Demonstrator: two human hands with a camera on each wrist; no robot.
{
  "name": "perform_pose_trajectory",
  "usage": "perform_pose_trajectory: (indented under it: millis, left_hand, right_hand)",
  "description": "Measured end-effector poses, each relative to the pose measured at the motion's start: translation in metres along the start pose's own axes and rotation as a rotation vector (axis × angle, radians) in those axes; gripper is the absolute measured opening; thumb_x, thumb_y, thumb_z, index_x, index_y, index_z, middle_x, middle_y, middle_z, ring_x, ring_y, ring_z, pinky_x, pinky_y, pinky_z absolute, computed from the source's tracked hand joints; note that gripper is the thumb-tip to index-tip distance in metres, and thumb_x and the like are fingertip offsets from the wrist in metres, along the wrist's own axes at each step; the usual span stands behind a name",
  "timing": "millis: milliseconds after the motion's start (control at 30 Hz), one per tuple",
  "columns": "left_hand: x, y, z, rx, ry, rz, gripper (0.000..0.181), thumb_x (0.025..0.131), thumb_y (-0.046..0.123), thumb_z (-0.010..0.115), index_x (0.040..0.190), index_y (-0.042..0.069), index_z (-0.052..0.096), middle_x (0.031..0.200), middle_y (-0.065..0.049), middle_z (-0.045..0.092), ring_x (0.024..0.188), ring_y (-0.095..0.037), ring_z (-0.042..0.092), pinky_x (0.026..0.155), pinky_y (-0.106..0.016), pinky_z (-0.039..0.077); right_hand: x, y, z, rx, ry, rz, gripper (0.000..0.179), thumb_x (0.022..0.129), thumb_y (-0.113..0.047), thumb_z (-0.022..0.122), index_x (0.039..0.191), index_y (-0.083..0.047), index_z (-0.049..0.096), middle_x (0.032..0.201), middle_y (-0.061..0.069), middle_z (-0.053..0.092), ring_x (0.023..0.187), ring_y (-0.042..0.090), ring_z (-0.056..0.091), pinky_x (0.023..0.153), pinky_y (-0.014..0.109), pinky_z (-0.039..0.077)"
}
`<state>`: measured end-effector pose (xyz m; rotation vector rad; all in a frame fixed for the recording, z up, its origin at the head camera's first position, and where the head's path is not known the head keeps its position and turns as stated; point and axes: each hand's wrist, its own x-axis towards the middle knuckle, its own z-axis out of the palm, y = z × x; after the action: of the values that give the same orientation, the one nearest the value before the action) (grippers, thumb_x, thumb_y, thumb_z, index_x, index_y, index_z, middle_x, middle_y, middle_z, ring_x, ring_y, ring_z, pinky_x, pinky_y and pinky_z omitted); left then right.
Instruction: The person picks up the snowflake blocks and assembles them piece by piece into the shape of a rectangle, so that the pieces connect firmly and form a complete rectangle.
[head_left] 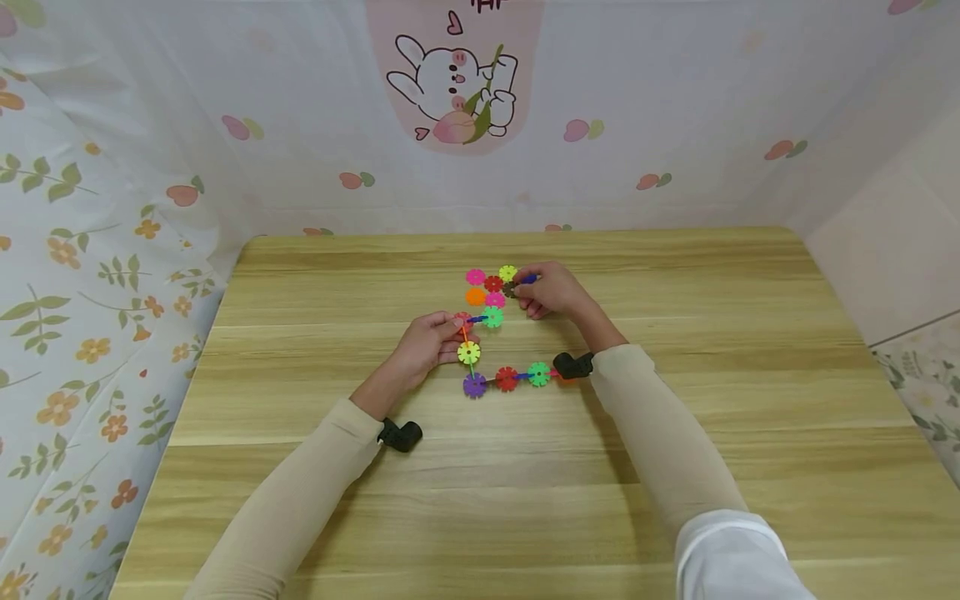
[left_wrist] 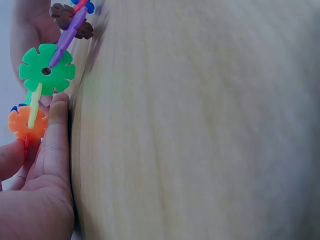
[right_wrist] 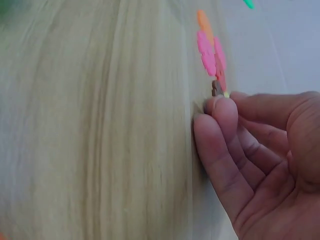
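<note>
My left hand point(head_left: 429, 343) pinches the coral-red snowflake disc point(head_left: 462, 320) at the upper left corner of a chain of slotted plastic discs. From there the chain runs right to a green disc point(head_left: 492, 317) and down past a yellow disc point(head_left: 468, 352) to a purple disc point(head_left: 474, 385). Its lower arm goes right through a red disc point(head_left: 507, 379) and another green disc point(head_left: 538, 374); the right wrist partly covers its end. My right hand point(head_left: 551, 290), beyond the chain, pinches a brown snowflake disc point(right_wrist: 215, 88) between thumb and fingertips, close over the table. A blue disc point(head_left: 529, 279) shows beside its fingers.
Loose discs lie grouped left of the right hand: pink point(head_left: 476, 277), dark red point(head_left: 492, 284), yellow point(head_left: 507, 272), orange point(head_left: 476, 296) and a second pink one point(head_left: 495, 299). The wooden table point(head_left: 300, 517) meets a patterned cloth point(head_left: 300, 125) at its back edge.
</note>
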<state>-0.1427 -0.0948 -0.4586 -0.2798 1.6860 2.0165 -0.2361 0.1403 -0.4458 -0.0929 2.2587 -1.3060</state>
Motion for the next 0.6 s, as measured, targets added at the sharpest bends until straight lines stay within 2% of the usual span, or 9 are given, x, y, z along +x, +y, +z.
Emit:
perform_pose_trajectory:
  millis: [367, 600]
  left_hand:
    - [0.0003, 0.0003, 0.0007, 0.008, 0.008, -0.004, 0.018, 0.104, 0.014, 0.045, 0.103, 0.000, 0.056, 0.088, -0.011, 0.071, 0.072, -0.013, 0.070, 0.064, -0.025, 0.059]
    - [0.0000, 0.0005, 0.0012, 0.014, 0.010, -0.005, 0.018, 0.104, 0.014, 0.045, 0.105, 0.000, 0.056, 0.090, -0.012, 0.072, 0.073, -0.013, 0.071, 0.066, -0.026, 0.059]
  right_hand:
    - [0.0018, -0.0049, 0.0058, -0.097, 0.040, 0.011, 0.031, 0.094, -0.012, 0.064, 0.122, -0.002, 0.057, 0.073, 0.011, 0.065, 0.052, 0.016, 0.062, 0.055, 0.030, 0.058]
    - [0.0018, -0.0079, 0.0053, -0.155, 0.032, 0.059, 0.023, 0.092, -0.010, 0.067, 0.107, 0.002, 0.056, 0.070, 0.010, 0.063, 0.052, 0.015, 0.061, 0.057, 0.029, 0.058]
